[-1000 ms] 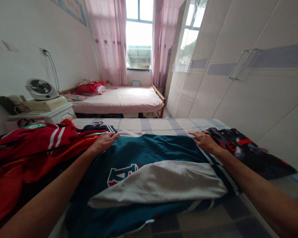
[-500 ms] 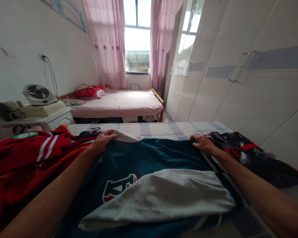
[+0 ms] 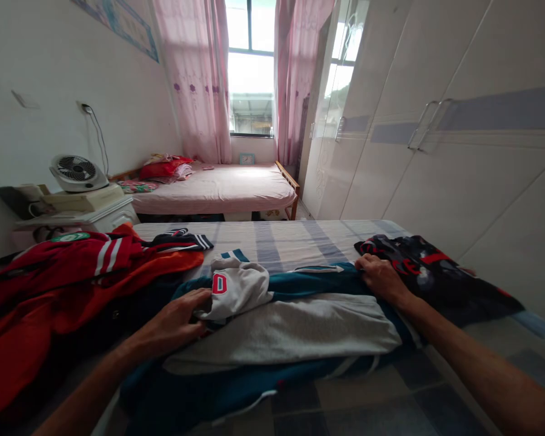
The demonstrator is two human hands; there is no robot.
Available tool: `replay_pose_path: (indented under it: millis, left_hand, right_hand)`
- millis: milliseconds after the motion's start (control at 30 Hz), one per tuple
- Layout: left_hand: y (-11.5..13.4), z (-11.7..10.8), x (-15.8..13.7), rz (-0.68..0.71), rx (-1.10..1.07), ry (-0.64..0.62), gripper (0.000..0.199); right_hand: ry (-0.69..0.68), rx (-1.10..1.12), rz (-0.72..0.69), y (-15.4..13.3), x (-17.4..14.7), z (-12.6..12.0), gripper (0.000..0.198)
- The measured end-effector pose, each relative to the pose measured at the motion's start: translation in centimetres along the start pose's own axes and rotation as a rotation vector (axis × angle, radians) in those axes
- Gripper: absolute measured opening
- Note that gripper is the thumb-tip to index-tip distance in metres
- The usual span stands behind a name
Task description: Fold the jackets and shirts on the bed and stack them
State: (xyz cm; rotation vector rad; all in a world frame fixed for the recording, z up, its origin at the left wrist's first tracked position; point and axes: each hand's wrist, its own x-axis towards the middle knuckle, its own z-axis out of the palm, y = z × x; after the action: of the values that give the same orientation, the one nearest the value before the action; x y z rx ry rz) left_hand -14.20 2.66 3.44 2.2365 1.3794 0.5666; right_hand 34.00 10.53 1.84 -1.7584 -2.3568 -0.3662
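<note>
1. At nine o'clock from the view's middle lies a heap of red and orange cloth garments with white stripes.
2. At eight o'clock, the left hand has its grip on the grey fold of a teal-and-grey fabric garment, beside its red-edged badge.
3. That garment lies partly folded at six o'clock on a checked, sheeted bed.
4. At four o'clock, the right hand's grip pinches its far teal corner.
5. Just beyond that hand lies a black, red-printed cloth garment.
</note>
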Motion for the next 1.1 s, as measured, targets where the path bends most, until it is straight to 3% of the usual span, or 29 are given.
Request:
replay_pose_path:
  millis: [200, 367, 467, 567, 700, 800, 933, 1100]
  left_hand:
    - [-0.1, 0.6, 1.2, -0.035, 0.054, 0.227, 0.031]
    - [0.6, 2.5, 0.5, -0.014, 0.306, 0.189, 0.018]
    - [1.0, 3.3, 0.2, 0.002, 0.359, 0.222, 0.009]
    - [0.8, 3.4, 0.3, 0.033, 0.362, 0.228, 0.013]
    - [0.5, 3.3, 0.3, 0.056, 0.381, 0.225, 0.016]
    - [0.5, 3.4, 0.2, 0.056, 0.374, 0.219, 0.017]
    - [0.6, 3.3, 0.2, 0.053, 0.347, 0.196, 0.015]
    - [0.7, 3.1, 0.1, 0.052, 0.343, 0.202, 0.014]
  right_hand:
    - [0.134, -0.173, 0.033, -0.9, -0.1, -1.3, 0.022]
    - [-0.167, -0.107, 0.007, -0.6, 0.5, -1.7, 0.028]
    - [-0.112, 0.022, 0.079, -2.0, 2.5, -2.7, 0.029]
    - [-0.082, 0.296, 0.061, -6.0, 5.5, -3.5, 0.028]
    - [-0.264, 0.551, -0.034, -13.7, 10.1, -3.1, 0.032]
    - [-0.346, 0.587, -0.079, -18.7, 13.3, -1.8, 0.033]
    - [-0.353, 0.588, -0.105, -24.0, 16.7, 0.5, 0.032]
    - [-0.310, 0.555, -0.037, -27.1, 18.5, 2.2, 0.017]
